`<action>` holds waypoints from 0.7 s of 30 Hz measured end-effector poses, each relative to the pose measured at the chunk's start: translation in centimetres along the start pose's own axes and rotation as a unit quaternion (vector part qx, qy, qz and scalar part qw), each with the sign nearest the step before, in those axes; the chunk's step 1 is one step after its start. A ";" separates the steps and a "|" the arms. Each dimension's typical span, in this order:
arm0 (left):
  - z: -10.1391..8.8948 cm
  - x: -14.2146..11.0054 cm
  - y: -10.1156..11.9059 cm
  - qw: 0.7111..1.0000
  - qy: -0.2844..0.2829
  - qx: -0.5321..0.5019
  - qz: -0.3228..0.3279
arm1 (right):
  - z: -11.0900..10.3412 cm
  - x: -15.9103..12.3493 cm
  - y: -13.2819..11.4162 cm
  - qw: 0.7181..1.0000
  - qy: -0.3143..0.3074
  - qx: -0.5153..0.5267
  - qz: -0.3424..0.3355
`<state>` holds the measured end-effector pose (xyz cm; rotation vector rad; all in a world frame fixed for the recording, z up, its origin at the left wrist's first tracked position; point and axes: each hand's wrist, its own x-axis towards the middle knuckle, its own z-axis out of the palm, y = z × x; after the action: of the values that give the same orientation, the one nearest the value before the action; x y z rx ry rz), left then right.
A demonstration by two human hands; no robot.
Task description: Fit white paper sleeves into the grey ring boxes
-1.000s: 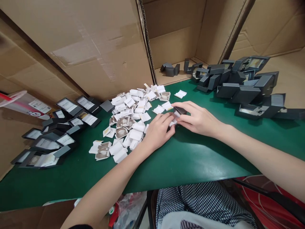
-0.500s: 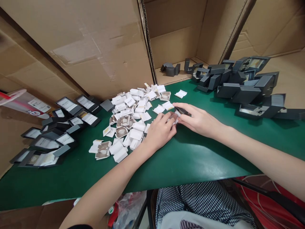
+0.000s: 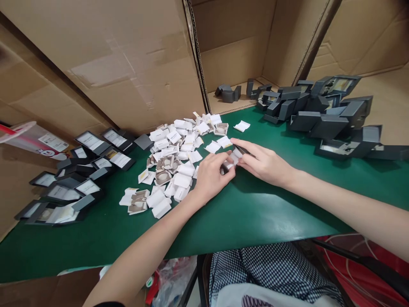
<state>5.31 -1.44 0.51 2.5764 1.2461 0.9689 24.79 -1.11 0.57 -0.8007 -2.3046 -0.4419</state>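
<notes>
Between my hands is a small dark grey box with its lid raised, showing a white paper insert (image 3: 234, 156) inside. My left hand (image 3: 212, 169) grips the box from the left, thumb and fingers curled round its near end. On the other side, my right hand (image 3: 265, 165) holds the dark lid (image 3: 242, 149) between its fingers and thumb. The fingers cover much of the box. Just left of my left hand spreads a pile of small white folded cards and paper inserts (image 3: 183, 170), some with greyish trays.
Open dark boxes with white cards (image 3: 86, 186) lie at left beside a clear plastic tub (image 3: 38, 138). More dark boxes (image 3: 329, 121) are heaped at right. Cardboard walls (image 3: 128, 64) back the green table (image 3: 271, 217); a few small boxes (image 3: 228, 94) sit inside the carton.
The fingers of my left hand have drawn back and curled, so more of the white insert shows. My right hand stays nearly in place.
</notes>
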 end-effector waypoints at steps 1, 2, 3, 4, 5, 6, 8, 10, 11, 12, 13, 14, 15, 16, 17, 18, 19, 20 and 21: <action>-0.1 0.0 0.0 1.000 -0.003 -0.007 0.001 | 0.1 -0.1 0.0 1.000 -0.005 0.001 0.000; -0.1 0.0 0.0 1.000 -0.006 -0.008 0.007 | 0.1 -0.3 0.0 1.000 -0.011 0.003 0.000; -0.1 0.0 -0.1 1.000 -0.009 -0.004 0.016 | 0.1 -0.5 0.1 1.000 -0.015 0.006 -0.001; -0.1 -0.1 -0.2 1.000 -0.011 0.006 0.026 | 0.1 -0.7 0.1 1.000 -0.018 0.011 0.000; -0.1 -0.1 -0.3 0.999 -0.011 0.019 0.037 | 0.1 -0.8 0.2 1.000 -0.021 0.016 0.001; 0.0 -0.2 -0.4 0.998 -0.012 0.034 0.049 | 0.1 -1.0 0.3 1.000 -0.022 0.020 0.002; 0.1 -0.3 -0.6 0.995 -0.012 0.066 0.074 | 0.1 -1.2 0.3 0.999 -0.024 0.025 0.005; 0.2 -0.3 -0.7 0.992 -0.019 0.091 0.089 | 0.1 -1.2 0.4 0.999 -0.027 0.024 0.004; 0.2 -0.3 -0.7 0.991 -0.024 0.097 0.092 | 0.1 -1.2 0.4 0.999 -0.028 0.022 0.004; 0.2 -0.2 -0.6 0.991 -0.029 0.097 0.091 | 0.1 -1.2 0.4 0.999 -0.028 0.020 0.006; 0.1 -0.2 -0.6 0.991 -0.037 0.091 0.087 | 0.1 -1.1 0.5 0.999 -0.027 0.021 0.008; 0.0 -0.1 -0.5 0.993 -0.046 0.077 0.082 | 0.1 -1.1 0.5 0.999 -0.026 0.025 0.011; -0.2 0.0 -0.5 0.994 -0.055 0.058 0.075 | 0.1 -1.1 0.6 0.999 -0.023 0.032 0.016; -0.4 0.1 -0.5 0.995 -0.061 0.033 0.065 | 0.1 -1.1 0.6 0.999 -0.020 0.041 0.024; -0.6 0.2 -0.5 0.997 -0.065 0.006 0.051 | 0.0 -1.1 0.7 0.998 -0.018 0.053 0.034; -0.8 0.3 -0.5 0.997 -0.066 -0.020 0.031 | 0.0 -1.1 0.8 0.997 -0.017 0.065 0.049; -1.0 0.3 -0.5 0.997 -0.065 -0.041 0.008 | 0.0 -1.1 0.8 0.995 -0.017 0.076 0.067; -1.1 0.4 -0.6 0.996 -0.067 -0.057 -0.016 | 0.0 -1.1 0.8 0.992 -0.019 0.087 0.089; -1.2 0.4 -0.6 0.995 -0.072 -0.067 -0.035 | 0.0 -1.1 0.8 0.989 -0.021 0.096 0.113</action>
<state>4.39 -0.93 1.47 2.4350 1.1844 0.8084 25.97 -0.91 -0.07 -0.9684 -2.2196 -0.1015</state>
